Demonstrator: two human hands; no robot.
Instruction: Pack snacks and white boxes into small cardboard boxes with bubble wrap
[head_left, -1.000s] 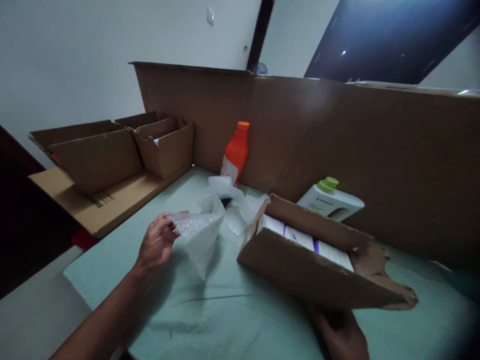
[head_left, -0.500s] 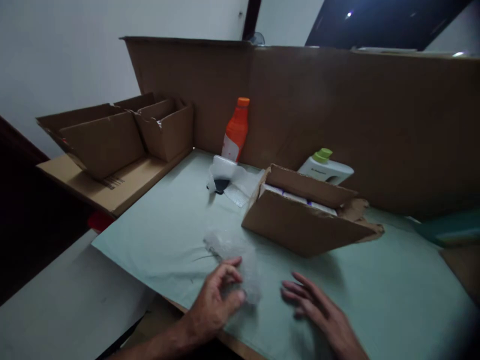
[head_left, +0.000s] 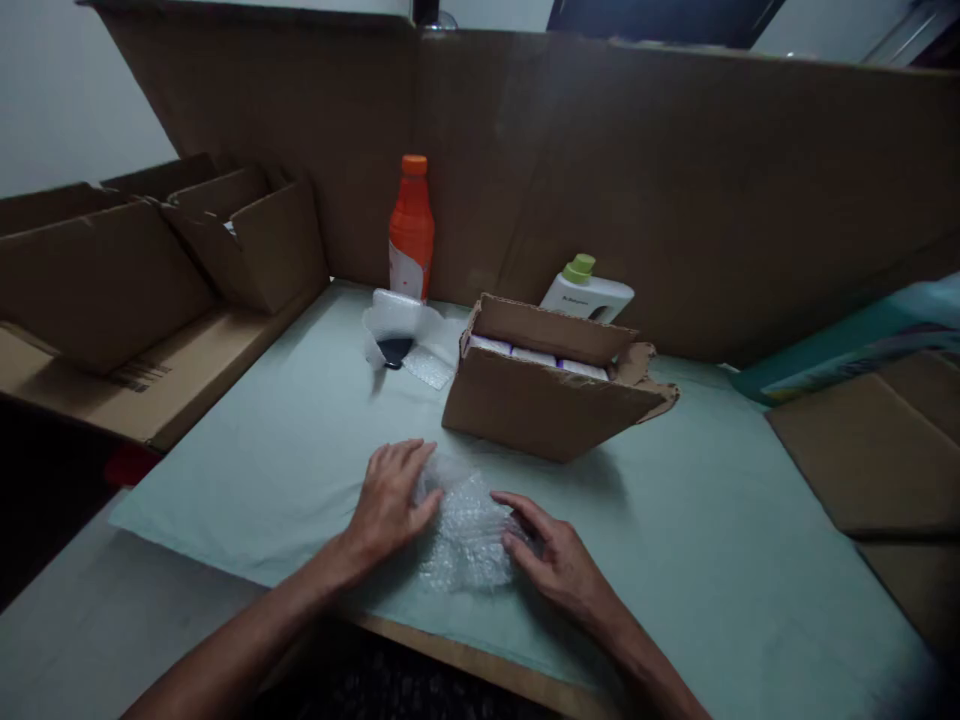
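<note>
Right now my left hand (head_left: 390, 495) and right hand (head_left: 559, 555) lie flat, fingers spread, on either side of a bubble wrap sheet (head_left: 465, 530) on the table (head_left: 712, 540), just in front of the cardboard box (head_left: 551, 400). It looks light, soft and crinkly, prone to slipping; pinching its edges should hold best.

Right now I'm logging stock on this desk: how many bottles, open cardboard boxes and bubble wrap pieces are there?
Bottles: 2, orange plastic bottle, white green-capped bottle
Open brown cardboard boxes: 3
Clear bubble wrap pieces: 2
Total: 7
</note>
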